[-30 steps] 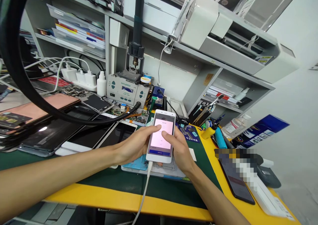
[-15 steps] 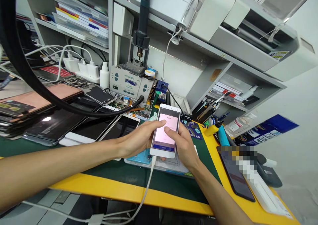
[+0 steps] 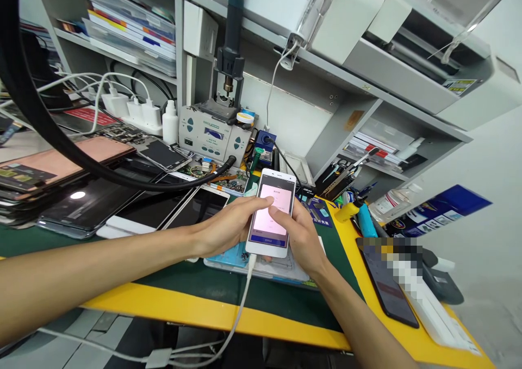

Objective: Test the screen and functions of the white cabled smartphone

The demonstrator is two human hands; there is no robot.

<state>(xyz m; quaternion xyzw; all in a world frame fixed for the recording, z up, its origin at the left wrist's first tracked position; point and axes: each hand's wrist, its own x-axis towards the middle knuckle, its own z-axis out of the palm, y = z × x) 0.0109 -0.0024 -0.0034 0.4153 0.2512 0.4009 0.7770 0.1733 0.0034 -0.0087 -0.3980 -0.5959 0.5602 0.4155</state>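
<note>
Above a yellow-edged workbench point(image 3: 196, 306) topped with a dark green mat point(image 3: 293, 298), in front of a boxy grey control unit point(image 3: 212, 135), curling the bare left hand point(image 3: 224, 227) and bare right hand point(image 3: 305, 238) around opposite sides of a white rectangular smartphone point(image 3: 265, 248), with both thumbs close together over its lit pink screen point(image 3: 269, 225). Connects at the lower end to a slim white cable point(image 3: 240, 304), hanging past the bench's front edge.

A yellow-edged desk point(image 3: 212, 309) with a dark green mat point(image 3: 179, 285) carries a grey soldering station point(image 3: 210, 135), a tray of circuit parts point(image 3: 220, 180), stacked phone panels point(image 3: 69, 165) and, on its yellow right side, a dark phone point(image 3: 389, 290).
</note>
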